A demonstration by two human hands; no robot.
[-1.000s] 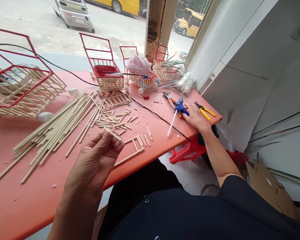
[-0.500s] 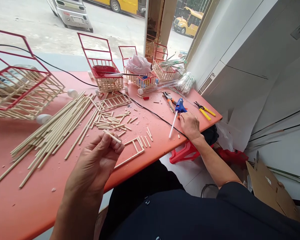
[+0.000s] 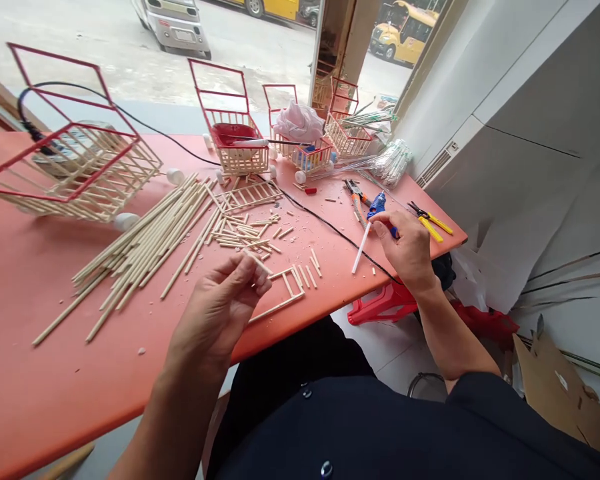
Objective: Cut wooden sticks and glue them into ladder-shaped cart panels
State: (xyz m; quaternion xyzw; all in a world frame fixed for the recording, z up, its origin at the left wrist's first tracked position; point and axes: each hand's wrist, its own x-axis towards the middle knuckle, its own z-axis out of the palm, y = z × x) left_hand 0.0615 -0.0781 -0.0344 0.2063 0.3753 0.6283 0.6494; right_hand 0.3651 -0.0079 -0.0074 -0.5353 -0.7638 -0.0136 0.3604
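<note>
Between the thumb and fingers of my left hand (image 3: 225,300) is a short wooden stick (image 3: 258,262), held just above the table. Below it lies a small ladder-like stick frame (image 3: 280,309), partly hidden by that hand. My right hand (image 3: 405,247) is at a blue glue gun (image 3: 377,204) lying on the table. Its thumb and index finger close at the gun's rear, where a white glue stick (image 3: 361,250) sticks out. The hand covers part of the gun's handle. Several cut sticks (image 3: 311,276) lie in a row beside the frame.
Long sticks (image 3: 150,247) and a pile of short pieces (image 3: 245,233) lie on the orange table (image 3: 45,293). Red-and-wood model carts (image 3: 243,160) stand along the back. Pliers (image 3: 355,197) and yellow-handled cutters (image 3: 433,220) lie near the gun. A black cable (image 3: 325,221) crosses the table.
My right hand has lifted slightly and shifted to the gun's rear, uncovering some of its handle. The left hand still holds the short stick. The view has turned left.
</note>
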